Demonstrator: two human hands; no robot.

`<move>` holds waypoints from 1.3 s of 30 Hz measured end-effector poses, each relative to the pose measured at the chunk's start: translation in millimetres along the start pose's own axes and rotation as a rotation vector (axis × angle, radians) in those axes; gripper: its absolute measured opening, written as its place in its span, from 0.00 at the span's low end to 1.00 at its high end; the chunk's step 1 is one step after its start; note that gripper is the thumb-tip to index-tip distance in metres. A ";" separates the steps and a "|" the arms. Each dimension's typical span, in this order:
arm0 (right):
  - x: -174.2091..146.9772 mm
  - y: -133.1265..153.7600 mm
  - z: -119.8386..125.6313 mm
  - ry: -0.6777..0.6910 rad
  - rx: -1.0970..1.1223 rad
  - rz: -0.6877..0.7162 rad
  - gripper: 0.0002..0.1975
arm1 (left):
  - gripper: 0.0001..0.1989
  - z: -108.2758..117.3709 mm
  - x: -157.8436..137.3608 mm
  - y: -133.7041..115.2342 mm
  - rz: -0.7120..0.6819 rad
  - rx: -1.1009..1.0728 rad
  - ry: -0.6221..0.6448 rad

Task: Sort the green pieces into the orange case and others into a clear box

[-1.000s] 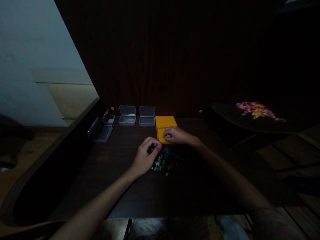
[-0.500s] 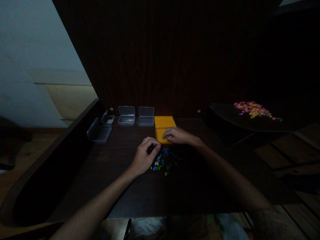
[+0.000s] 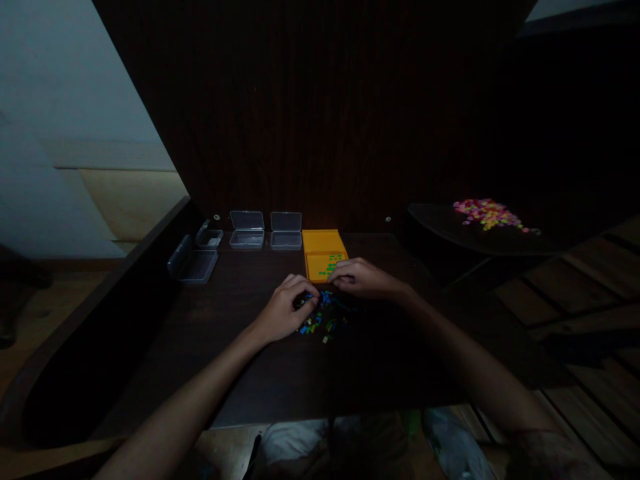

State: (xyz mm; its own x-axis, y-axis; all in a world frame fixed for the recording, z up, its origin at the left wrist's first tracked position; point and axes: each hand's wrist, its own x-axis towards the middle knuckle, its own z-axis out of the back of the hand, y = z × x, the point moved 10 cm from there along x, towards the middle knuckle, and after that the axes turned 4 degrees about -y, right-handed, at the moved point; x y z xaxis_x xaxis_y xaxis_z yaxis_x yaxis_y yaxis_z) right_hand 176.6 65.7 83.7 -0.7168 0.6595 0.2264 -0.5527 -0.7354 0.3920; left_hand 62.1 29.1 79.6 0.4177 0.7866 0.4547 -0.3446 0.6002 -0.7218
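Observation:
An open yellow box (image 3: 312,270) stands against the back panel with its lid leaning back, and several small green pieces (image 3: 332,264) lie in its tray. At the tray's front right edge is my right hand (image 3: 364,278), fingers pinched together; what they hold, if anything, is hidden. My left hand (image 3: 286,309) rests beside a loose pile of small blue, green and yellow plastic pieces (image 3: 325,320) in front of the box. Its thumb and forefinger curve in to nearly meet over the pile's left side, and I cannot make out anything between them.
Left of the yellow box stand open clear plastic cases (image 3: 286,240), with another clear case (image 3: 199,265) nearer the dark side wall. On a raised curved shelf (image 3: 430,230) at the right lies a heap of pink, red and yellow bits (image 3: 487,213). The light is dim.
My right hand has drawn back from inside the yellow tray to its front right edge, uncovering the green pieces. My left hand stays by the pile. The whole view has shifted slightly.

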 end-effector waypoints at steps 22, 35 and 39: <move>-31.6 32.9 -51.4 0.125 -0.010 -0.019 0.04 | 0.05 -41.2 -16.2 -12.7 -0.145 0.179 0.331; -28.8 25.6 -34.3 0.020 0.126 -0.074 0.11 | 0.06 -28.2 -10.5 -1.5 -0.112 0.300 0.188; -27.2 24.9 -32.1 -0.027 0.217 -0.077 0.13 | 0.08 -26.1 -9.1 -5.0 -0.114 0.248 0.173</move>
State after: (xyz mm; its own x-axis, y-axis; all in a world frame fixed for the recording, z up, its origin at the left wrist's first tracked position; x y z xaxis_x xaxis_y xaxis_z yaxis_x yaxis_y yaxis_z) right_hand 168.6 24.4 58.7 -0.6628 0.7185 0.2109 -0.4992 -0.6339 0.5907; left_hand 82.0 15.2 65.5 0.5944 0.6891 0.4144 -0.4732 0.7164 -0.5126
